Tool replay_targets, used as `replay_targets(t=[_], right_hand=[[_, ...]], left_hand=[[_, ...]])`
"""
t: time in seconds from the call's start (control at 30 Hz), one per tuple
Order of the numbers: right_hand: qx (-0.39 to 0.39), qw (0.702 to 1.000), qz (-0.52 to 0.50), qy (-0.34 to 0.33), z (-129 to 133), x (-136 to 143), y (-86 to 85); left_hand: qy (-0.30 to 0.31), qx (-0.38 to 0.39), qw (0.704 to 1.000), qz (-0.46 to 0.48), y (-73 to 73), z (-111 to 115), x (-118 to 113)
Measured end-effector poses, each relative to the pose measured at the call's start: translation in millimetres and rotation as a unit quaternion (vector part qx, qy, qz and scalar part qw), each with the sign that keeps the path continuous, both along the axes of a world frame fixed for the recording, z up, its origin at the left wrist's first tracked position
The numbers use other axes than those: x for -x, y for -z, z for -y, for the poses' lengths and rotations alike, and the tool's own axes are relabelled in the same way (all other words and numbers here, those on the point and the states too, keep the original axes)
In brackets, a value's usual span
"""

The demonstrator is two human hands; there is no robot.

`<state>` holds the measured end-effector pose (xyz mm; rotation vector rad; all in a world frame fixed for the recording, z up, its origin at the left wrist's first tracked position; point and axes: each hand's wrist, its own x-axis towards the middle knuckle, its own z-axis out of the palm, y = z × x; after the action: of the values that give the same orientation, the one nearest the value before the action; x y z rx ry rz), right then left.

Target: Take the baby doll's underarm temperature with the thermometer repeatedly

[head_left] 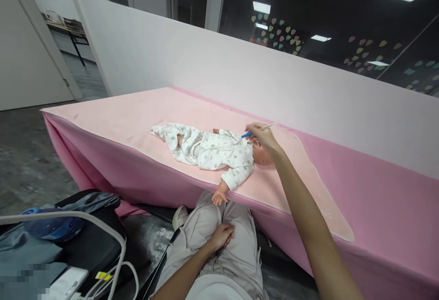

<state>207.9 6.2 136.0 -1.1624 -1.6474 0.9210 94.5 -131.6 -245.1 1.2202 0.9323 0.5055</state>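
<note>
doll [222, 151]: lying on table [380, 167], one arm [236, 177] past near edge | right hand [258, 134]: pinching blue-ended stick [247, 134], partly hiding doll's head [262, 157] | left hand [222, 237]: curled together on lap [204, 231] | near left: cluttered chair [99, 245], cable [82, 216] | far: white wall [154, 44]

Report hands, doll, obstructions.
Right hand gripping blue-tipped stick near head of doll. Left hand loosely closed on lap. Doll on its back, dressed. Right hand partly hiding head.

Doll head [262, 155] part. hidden by R hand [261, 136], pink tbl [373, 195] cut off
</note>
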Motion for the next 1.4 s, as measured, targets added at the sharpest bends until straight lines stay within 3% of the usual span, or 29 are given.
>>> replay_targets(t=[0.07, 0.3, 0.5, 0.77, 0.83, 0.93, 1.1, 1.3, 1.4], right_hand=[[0.012, 0.999, 0.029, -0.023, 0.3, -1.9, 0.5], [0.052, 0.993, 0.107, -0.009, -19.6, -3.8, 11.2], [-0.032, 0.993, 0.044, 0.107, -31.9, 5.4, 13.3], [0.076, 0.991, -0.073, 0.083, -26.8, -14.5, 5.9], [0.074, 0.99, -0.041, 0.109, -25.6, -24.1, 7.2], [0.046, 0.986, 0.086, 0.139, -20.5, -33.7, 7.5], [-0.061, 0.968, 0.187, 0.158, -12.2, -32.8, -3.0], [-0.086, 0.956, 0.204, 0.192, -13.4, -25.6, -6.2], [-0.067, 0.966, 0.163, 0.189, -15.4, -23.8, -0.7]], left_hand=[[-0.001, -0.005, 1.0, 0.0, 1.0, -0.4, -0.6], [-0.001, -0.017, 1.0, -0.001, 2.1, -1.0, -0.6], [-0.007, -0.01, 1.0, -0.002, 1.8, -0.5, 0.5], [-0.005, -0.01, 1.0, -0.001, 1.0, -0.7, -1.0], [-0.004, -0.01, 1.0, -0.001, 1.1, -0.6, -1.3], [-0.004, -0.009, 1.0, 0.001, 1.6, -0.6, -1.3], [-0.003, -0.007, 1.0, 0.003, 2.4, -0.6, -0.4], [-0.002, -0.01, 1.0, -0.004, 2.6, -0.8, -1.2], [-0.003, -0.013, 1.0, -0.006, 1.5, -0.8, -1.6]])
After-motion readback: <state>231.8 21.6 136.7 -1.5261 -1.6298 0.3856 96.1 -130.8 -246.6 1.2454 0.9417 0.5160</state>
